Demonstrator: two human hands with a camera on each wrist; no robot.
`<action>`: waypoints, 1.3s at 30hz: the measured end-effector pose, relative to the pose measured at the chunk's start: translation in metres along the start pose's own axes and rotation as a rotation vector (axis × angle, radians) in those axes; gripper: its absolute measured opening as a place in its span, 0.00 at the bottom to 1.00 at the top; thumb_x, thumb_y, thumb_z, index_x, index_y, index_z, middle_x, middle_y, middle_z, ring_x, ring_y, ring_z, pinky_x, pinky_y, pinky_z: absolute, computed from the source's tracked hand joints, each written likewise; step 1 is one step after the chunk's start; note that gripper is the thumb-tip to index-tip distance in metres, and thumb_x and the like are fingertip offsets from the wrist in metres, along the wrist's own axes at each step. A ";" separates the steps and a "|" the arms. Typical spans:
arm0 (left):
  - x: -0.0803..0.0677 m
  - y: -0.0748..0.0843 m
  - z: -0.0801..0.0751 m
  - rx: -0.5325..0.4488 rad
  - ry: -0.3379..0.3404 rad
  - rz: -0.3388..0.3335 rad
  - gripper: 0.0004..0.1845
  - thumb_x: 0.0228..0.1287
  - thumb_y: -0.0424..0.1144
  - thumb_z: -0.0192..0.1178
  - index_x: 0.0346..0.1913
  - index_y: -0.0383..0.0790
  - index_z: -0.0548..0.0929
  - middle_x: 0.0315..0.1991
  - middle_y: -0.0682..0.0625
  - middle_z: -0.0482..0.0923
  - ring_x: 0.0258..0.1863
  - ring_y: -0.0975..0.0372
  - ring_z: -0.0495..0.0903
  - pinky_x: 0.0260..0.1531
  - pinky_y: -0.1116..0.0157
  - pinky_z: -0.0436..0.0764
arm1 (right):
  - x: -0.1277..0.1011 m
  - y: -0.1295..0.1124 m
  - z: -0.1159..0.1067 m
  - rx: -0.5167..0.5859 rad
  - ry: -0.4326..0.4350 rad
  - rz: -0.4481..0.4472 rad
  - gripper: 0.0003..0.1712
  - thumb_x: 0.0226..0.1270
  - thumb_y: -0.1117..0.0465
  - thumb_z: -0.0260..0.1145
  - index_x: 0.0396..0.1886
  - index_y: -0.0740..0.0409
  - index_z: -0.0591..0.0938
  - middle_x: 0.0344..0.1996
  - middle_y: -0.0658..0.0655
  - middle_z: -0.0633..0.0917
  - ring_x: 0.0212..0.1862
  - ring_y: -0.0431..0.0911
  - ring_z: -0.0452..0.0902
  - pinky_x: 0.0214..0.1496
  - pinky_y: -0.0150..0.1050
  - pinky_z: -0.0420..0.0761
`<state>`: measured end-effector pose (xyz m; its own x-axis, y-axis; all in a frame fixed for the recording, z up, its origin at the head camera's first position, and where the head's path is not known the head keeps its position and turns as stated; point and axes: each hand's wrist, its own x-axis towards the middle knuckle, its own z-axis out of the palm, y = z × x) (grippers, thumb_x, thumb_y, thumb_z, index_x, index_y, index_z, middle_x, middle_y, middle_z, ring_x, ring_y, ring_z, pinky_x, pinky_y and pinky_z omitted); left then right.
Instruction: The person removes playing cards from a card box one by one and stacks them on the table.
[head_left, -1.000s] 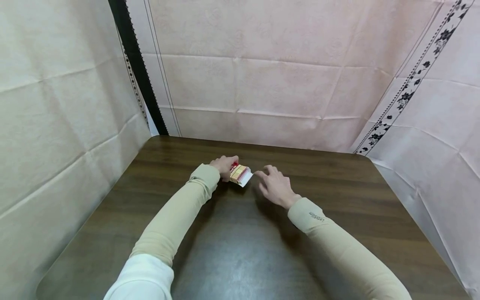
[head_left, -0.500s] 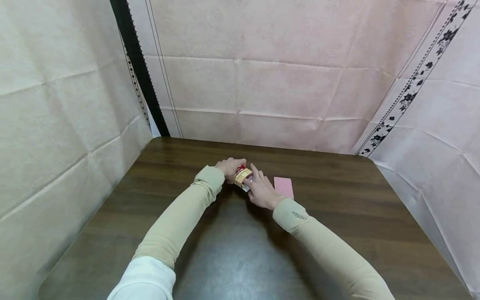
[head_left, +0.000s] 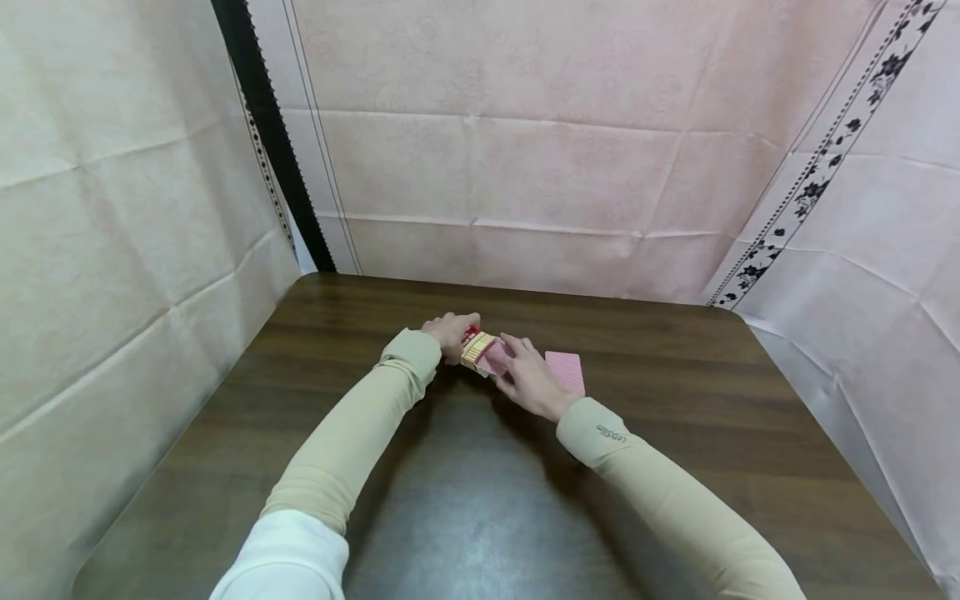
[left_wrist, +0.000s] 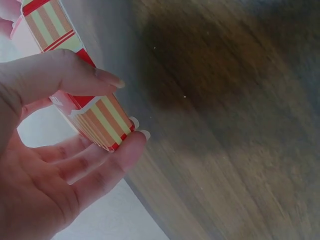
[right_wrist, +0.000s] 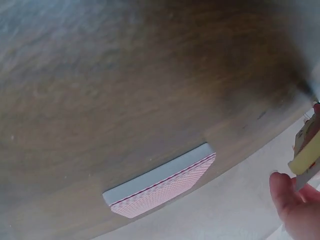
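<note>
My left hand (head_left: 450,332) grips a card box (head_left: 476,348) with red panels and cream-and-orange stripes, just above the table. In the left wrist view its thumb lies across the box (left_wrist: 107,122) while the fingers curl under the far end. From the box's open end, pink-backed playing cards (head_left: 498,357) stick out, and my right hand (head_left: 531,380) pinches them between thumb and fingers. At the right edge of the right wrist view, only a thumb (right_wrist: 285,195) and part of the box show.
A squared-up deck of pink-backed cards (head_left: 566,372) lies on the dark wooden table (head_left: 465,483), right beside the right hand. Pale cloth (head_left: 480,167) hangs behind the table's far edge and along both sides.
My right hand has moved left from beside the box to its open end, then slightly back right, with pink-backed cards now showing out of the box. The deck on the table has come into view.
</note>
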<state>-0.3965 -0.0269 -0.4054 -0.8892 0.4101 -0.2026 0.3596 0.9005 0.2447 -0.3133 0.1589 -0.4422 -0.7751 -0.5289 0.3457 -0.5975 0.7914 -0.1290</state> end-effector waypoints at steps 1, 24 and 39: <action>0.000 0.000 0.000 -0.002 -0.001 0.001 0.35 0.39 0.22 0.67 0.52 0.54 0.69 0.44 0.45 0.73 0.38 0.51 0.73 0.31 0.58 0.73 | 0.000 0.000 0.000 0.004 0.012 -0.002 0.19 0.62 0.56 0.67 0.53 0.54 0.82 0.64 0.68 0.71 0.60 0.59 0.70 0.62 0.52 0.73; -0.004 -0.014 -0.002 -0.049 -0.021 -0.060 0.36 0.40 0.25 0.68 0.54 0.52 0.68 0.48 0.43 0.74 0.42 0.51 0.73 0.39 0.56 0.72 | -0.025 0.020 -0.013 -0.117 -0.051 0.227 0.30 0.63 0.47 0.63 0.58 0.60 0.70 0.42 0.63 0.73 0.42 0.55 0.70 0.45 0.49 0.74; -0.007 -0.008 -0.005 0.016 -0.008 -0.047 0.34 0.43 0.26 0.67 0.54 0.52 0.69 0.49 0.43 0.74 0.42 0.51 0.73 0.36 0.56 0.73 | -0.040 0.046 -0.006 -0.241 -0.092 0.592 0.31 0.66 0.40 0.56 0.45 0.66 0.71 0.37 0.69 0.74 0.43 0.64 0.73 0.42 0.58 0.73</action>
<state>-0.3947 -0.0376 -0.4017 -0.9030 0.3681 -0.2215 0.3215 0.9210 0.2198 -0.3087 0.2182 -0.4559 -0.9802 0.0030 0.1978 -0.0086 0.9983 -0.0577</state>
